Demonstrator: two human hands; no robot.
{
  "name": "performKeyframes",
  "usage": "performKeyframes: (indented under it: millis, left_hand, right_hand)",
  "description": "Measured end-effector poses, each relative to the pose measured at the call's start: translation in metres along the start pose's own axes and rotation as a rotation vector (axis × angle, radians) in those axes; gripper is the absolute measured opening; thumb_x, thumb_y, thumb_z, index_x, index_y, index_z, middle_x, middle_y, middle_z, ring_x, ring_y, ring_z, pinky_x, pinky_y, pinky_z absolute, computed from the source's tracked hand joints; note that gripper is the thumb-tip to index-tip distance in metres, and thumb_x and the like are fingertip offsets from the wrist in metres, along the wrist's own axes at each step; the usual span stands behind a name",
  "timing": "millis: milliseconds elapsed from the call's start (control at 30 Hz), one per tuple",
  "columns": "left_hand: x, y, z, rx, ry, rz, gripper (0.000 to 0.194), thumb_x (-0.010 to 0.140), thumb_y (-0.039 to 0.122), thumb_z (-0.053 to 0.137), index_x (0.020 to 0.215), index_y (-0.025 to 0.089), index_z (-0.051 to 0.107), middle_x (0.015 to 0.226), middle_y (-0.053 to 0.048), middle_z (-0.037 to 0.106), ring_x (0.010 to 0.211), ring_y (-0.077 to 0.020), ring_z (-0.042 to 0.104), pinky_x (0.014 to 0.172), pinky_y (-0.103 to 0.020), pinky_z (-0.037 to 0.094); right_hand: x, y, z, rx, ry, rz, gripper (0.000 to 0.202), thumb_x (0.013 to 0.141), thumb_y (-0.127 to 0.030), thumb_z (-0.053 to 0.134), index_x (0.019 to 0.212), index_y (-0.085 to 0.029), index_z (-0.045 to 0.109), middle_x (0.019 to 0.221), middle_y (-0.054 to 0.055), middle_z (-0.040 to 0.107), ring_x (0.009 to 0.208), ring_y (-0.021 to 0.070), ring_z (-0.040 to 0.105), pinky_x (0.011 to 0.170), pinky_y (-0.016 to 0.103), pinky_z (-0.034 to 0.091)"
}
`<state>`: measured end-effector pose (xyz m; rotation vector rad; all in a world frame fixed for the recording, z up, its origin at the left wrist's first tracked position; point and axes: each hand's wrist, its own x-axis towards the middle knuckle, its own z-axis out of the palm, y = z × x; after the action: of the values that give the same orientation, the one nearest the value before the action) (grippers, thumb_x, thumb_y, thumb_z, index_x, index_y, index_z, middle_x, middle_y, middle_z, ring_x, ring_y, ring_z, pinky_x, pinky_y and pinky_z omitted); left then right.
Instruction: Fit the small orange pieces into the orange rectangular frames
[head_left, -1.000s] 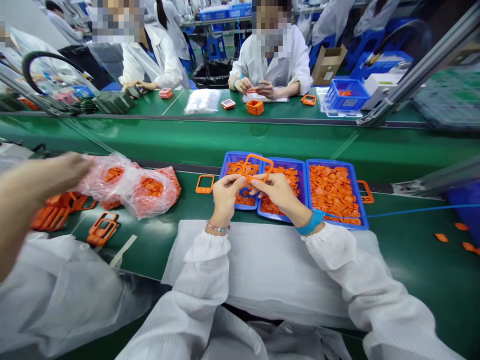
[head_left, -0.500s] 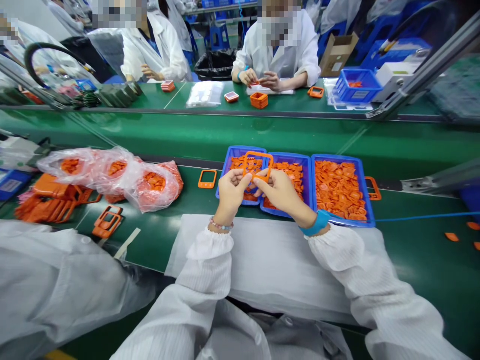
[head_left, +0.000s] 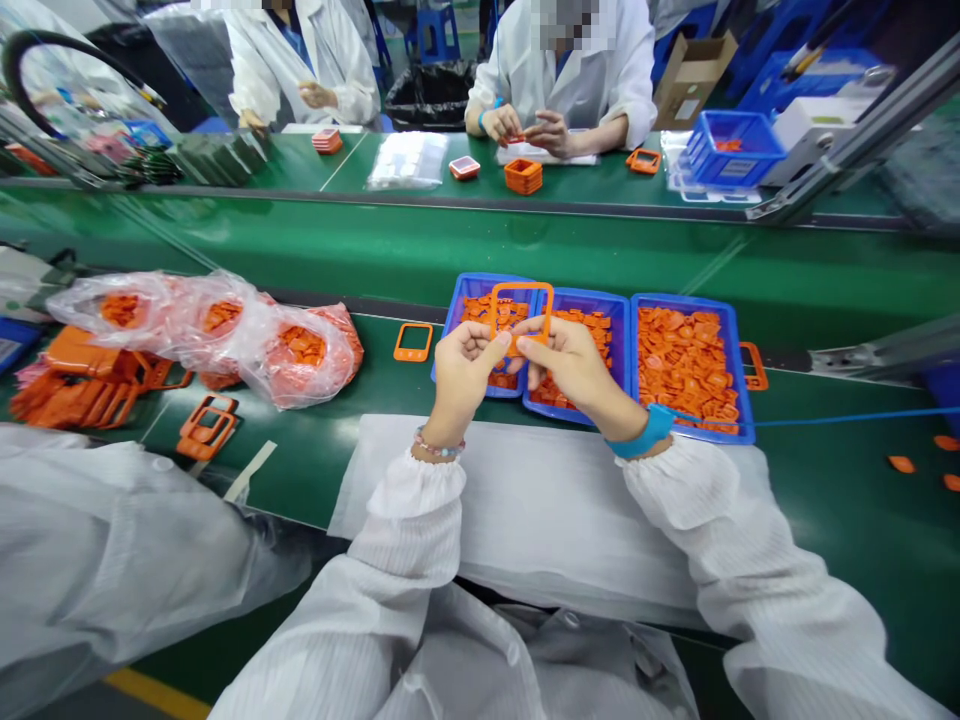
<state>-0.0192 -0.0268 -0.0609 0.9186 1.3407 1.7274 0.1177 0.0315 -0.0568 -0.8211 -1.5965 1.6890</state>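
Both hands hold an orange frame (head_left: 523,305) upright above the blue trays (head_left: 622,310) on the green bench (head_left: 360,470): the left hand (head_left: 461,370) and right hand (head_left: 574,365) each have fingers pinched on its lower edge.

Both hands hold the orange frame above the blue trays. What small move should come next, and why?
Probably the right hand should dip to the middle blue tray for one small orange piece. The orange frame is pinched at its lower edge by both hands, the left hand beside the right, its opening looks bare, and the loose pieces lie directly beneath.
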Motion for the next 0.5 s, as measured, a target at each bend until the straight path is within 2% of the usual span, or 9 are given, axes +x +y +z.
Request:
performKeyframes:
  millis: [100,233,333,433,500]
  left_hand:
    - [-0.001,0.002,-0.002,-0.033,-0.06,-0.026,0.043,0.072,0.055,0.083,0.069,0.019,0.06,0.052,0.005,0.052,0.042,-0.0051,0.041,0.042,-0.021,0.03]
    - [0.0,-0.003,-0.003,-0.073,-0.086,-0.012,0.044,0.078,0.059,0.077,0.07,0.02,0.059,0.053,0.004,0.053,0.043,-0.0068,0.043,0.044,-0.022,0.031]
    - [0.0,-0.007,-0.003,-0.071,-0.088,0.006,0.054,0.083,0.07,0.068,0.065,0.02,0.055,0.052,0.002,0.052,0.043,-0.0086,0.044,0.044,-0.024,0.031]
    - [-0.002,-0.009,-0.001,0.067,-0.055,0.1,0.067,0.087,0.079,0.052,0.055,0.021,0.042,0.047,0.003,0.041,0.043,-0.0082,0.037,0.043,-0.026,0.026]
    - [-0.005,-0.009,0.001,0.207,-0.057,0.191,0.07,0.09,0.078,0.048,0.052,0.02,0.035,0.047,0.004,0.034,0.045,-0.0075,0.03,0.045,-0.028,0.023]
  right_hand:
    - [0.0,-0.007,-0.007,0.06,-0.046,0.038,0.067,0.083,-0.079,0.061,0.102,-0.015,0.07,0.069,0.006,0.073,0.043,0.0129,0.059,0.044,0.026,0.048]
    - [-0.003,-0.012,-0.008,0.076,-0.005,0.032,0.069,0.083,-0.081,0.059,0.097,-0.014,0.073,0.065,0.006,0.072,0.046,0.0132,0.062,0.046,0.024,0.046]
    - [-0.005,-0.015,-0.006,0.065,0.002,0.027,0.07,0.082,-0.082,0.059,0.094,-0.014,0.073,0.064,0.006,0.071,0.046,0.0132,0.062,0.045,0.024,0.046]
    - [-0.006,-0.017,-0.004,0.019,0.013,0.001,0.07,0.083,-0.082,0.058,0.094,-0.014,0.072,0.063,0.005,0.07,0.048,0.0133,0.064,0.046,0.023,0.047]
    - [-0.006,-0.015,-0.003,-0.01,0.027,-0.033,0.069,0.084,-0.081,0.058,0.094,-0.014,0.07,0.062,0.004,0.069,0.048,0.0131,0.064,0.046,0.022,0.047]
